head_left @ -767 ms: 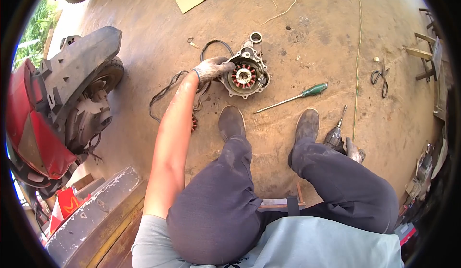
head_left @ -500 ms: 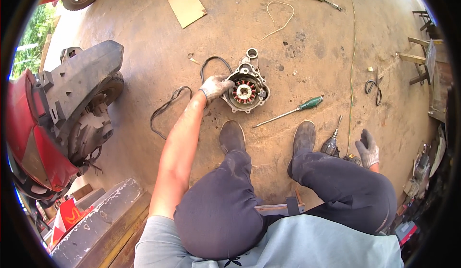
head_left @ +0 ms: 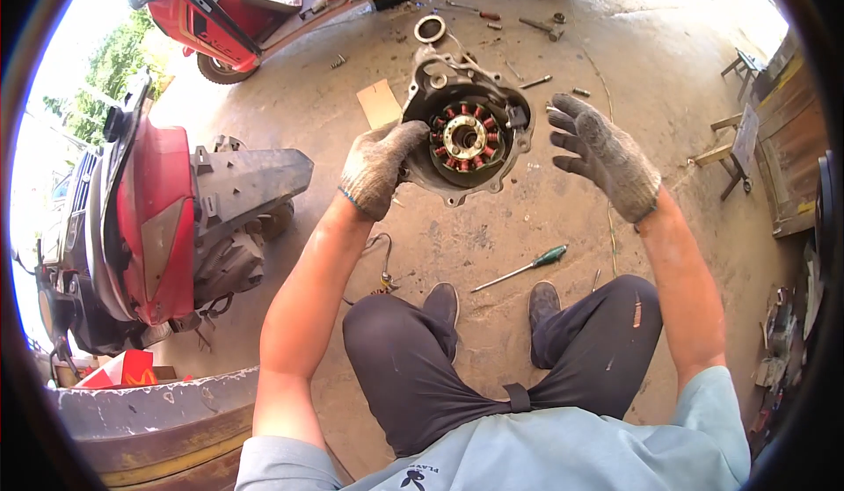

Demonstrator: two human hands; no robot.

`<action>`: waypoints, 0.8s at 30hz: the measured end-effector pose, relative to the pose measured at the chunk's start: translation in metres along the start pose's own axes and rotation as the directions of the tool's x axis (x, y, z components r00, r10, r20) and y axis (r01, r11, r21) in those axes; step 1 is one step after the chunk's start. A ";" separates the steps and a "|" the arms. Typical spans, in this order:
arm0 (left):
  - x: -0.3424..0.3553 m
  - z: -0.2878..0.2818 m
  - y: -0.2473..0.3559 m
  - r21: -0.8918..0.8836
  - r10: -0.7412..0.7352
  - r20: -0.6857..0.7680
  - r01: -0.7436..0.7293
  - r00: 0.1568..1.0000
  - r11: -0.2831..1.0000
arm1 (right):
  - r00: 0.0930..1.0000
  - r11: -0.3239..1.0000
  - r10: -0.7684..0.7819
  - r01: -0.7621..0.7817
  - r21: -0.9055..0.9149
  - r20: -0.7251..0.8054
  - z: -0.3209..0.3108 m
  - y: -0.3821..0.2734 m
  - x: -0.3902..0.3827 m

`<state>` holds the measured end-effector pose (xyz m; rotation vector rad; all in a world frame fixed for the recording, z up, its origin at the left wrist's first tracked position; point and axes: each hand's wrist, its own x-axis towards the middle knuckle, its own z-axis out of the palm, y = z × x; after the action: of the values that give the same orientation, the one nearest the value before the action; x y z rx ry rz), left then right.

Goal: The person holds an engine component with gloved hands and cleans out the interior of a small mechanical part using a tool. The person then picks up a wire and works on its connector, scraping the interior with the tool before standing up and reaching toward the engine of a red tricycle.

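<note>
My left hand (head_left: 380,164), in a grey knit work glove, grips the left rim of a metal engine cover (head_left: 519,150) and holds it up off the floor, tilted so its inside faces me. Inside the cover sits a round stator (head_left: 464,138) with red copper windings around a pale hub. A ring-shaped collar (head_left: 431,29) shows at the top of the cover. My right hand (head_left: 607,159), gloved too, is raised just right of the cover, fingers spread and apart from it. Below the cover, a green-handled screwdriver (head_left: 520,268) lies on the floor.
A red scooter with grey plastic parts (head_left: 158,218) stands at the left. A larger red vehicle (head_left: 211,25) is at the far side. Cardboard (head_left: 378,104) and several tools lie on the far floor. At the right are a small stool (head_left: 737,150) and a wooden cabinet (head_left: 791,139).
My left hand has lifted the engine cover off the floor and tilted it. My right hand has come up from beside the drill at my right knee to near the cover. My view has tipped farther forward.
</note>
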<state>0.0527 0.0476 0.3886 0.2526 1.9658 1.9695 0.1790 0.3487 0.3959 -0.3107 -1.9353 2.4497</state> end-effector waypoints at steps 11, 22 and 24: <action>-0.117 0.062 0.065 -0.044 0.109 -0.072 -0.113 0.991 0.993 | 0.793 0.480 -0.544 0.026 0.877 0.275 0.073 0.017 -0.033; -0.096 0.029 -0.002 0.677 0.838 -0.024 -0.607 0.546 0.415 | 0.946 0.899 -0.100 -0.048 0.436 0.310 0.056 0.082 -0.016; -0.095 0.024 -0.010 0.817 0.872 0.058 -0.526 0.486 0.239 | 0.942 0.906 -0.069 -0.079 0.417 0.329 0.054 0.089 -0.015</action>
<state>0.1504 0.0348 0.3906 1.3088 3.3869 1.4311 0.1954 0.2738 0.3243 0.1227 -1.4061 2.9929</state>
